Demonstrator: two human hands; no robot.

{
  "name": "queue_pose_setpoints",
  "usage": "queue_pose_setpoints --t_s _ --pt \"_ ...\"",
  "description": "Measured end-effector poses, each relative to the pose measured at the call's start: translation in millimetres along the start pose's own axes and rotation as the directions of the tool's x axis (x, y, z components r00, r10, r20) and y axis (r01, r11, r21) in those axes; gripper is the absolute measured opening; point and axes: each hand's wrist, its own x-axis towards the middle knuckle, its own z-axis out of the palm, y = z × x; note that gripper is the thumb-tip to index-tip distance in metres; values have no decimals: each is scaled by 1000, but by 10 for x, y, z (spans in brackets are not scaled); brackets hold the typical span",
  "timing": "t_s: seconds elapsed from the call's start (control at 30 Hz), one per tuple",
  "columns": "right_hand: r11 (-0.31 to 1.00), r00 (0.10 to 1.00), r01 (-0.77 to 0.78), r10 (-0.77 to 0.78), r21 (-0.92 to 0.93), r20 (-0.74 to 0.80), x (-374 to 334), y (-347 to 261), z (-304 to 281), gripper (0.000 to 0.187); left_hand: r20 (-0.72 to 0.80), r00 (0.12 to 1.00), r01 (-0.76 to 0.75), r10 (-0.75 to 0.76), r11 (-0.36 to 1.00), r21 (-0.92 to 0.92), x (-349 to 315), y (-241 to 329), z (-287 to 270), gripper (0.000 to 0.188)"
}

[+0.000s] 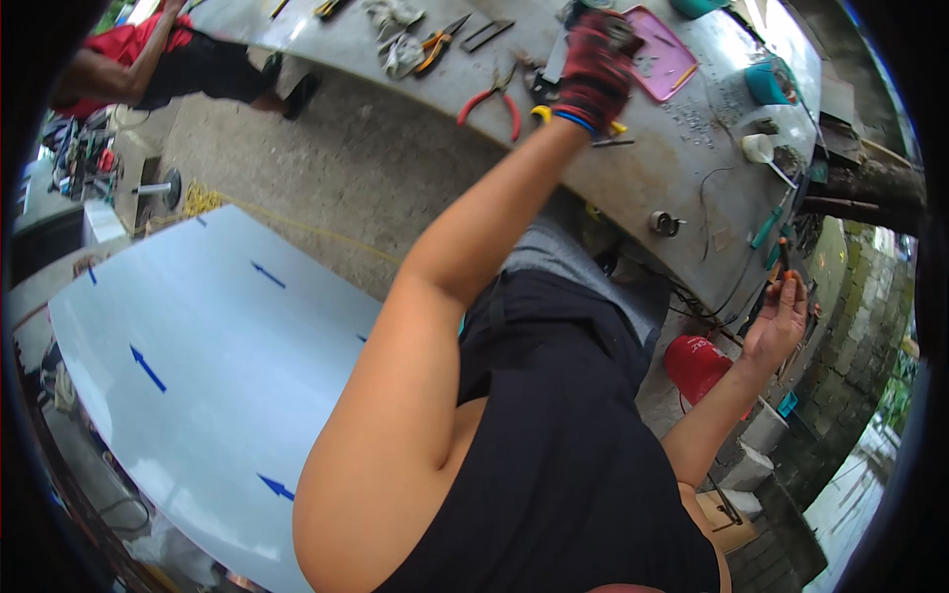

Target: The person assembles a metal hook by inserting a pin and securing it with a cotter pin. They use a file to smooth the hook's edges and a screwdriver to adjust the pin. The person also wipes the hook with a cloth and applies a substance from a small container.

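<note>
My left hand (596,69), in a red and black work glove, is over the metal table (652,178), beside a pink tray (647,59). Its fingers look curled; what they grip is hidden and a little blurred. A flat silver strip shows next to the glove. Off the table's right edge, my bare right hand (776,326) pinches a slim dark tool with orange parts (785,259), pointing away from me; its kind is unclear. Red-handled pliers (494,104) and orange-handled cutters (435,47) lie left of the glove.
Small metal bits (702,127) lie scattered near a teal cup (769,83). A green-handled tool (766,227) and a round metal piece (664,223) rest on the table. A large pale sheet (217,366) with blue arrows is at left. Another person (148,69) is at far left.
</note>
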Motion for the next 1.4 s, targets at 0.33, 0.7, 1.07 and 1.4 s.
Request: queue_pose_setpoints --t_s 0.33,0.7,1.07,1.4 --pt "997 992 -76 78 22 -104 -46 155 239 23 8 996 -91 91 984 151 1732 -964 -268 31" --pt "993 985 -121 121 11 -120 6 168 387 21 -15 999 35 -33 975 221 1875 -1584 277 34" --pt "986 985 -168 169 19 -31 52 246 1022 15 33 997 -70 63 833 549 1554 -1273 -395 66" --pt "958 945 -285 277 24 177 -121 406 1742 9 40 900 215 -434 522 826 875 -1723 -2901 54"
